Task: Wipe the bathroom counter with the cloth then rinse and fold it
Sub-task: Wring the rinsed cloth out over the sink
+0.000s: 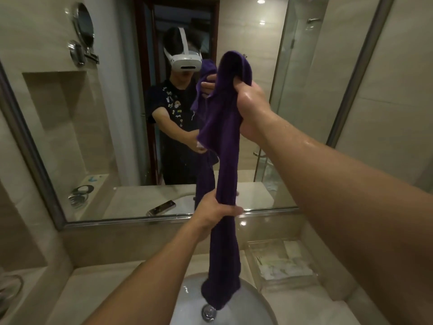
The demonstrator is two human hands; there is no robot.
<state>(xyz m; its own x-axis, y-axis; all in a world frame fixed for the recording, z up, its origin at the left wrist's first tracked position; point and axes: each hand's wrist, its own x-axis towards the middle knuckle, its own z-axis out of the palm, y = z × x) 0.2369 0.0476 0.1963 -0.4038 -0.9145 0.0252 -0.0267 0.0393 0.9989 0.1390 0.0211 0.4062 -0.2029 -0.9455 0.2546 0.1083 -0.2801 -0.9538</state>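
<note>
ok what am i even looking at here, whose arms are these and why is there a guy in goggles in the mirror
There is one picture, taken by a camera worn on a person's head, looking forward and down. The two bare arms are that person's own, and the figure in the mirror is their reflection wearing the headset.

The right hand grips the top of a purple cloth held high. The left hand is wrapped around it lower down. The cloth hangs in a long bunched column over the white sink, its lower end close to the drain.

On the counter to the right of the sink sits a clear tray of small toiletries.
</note>
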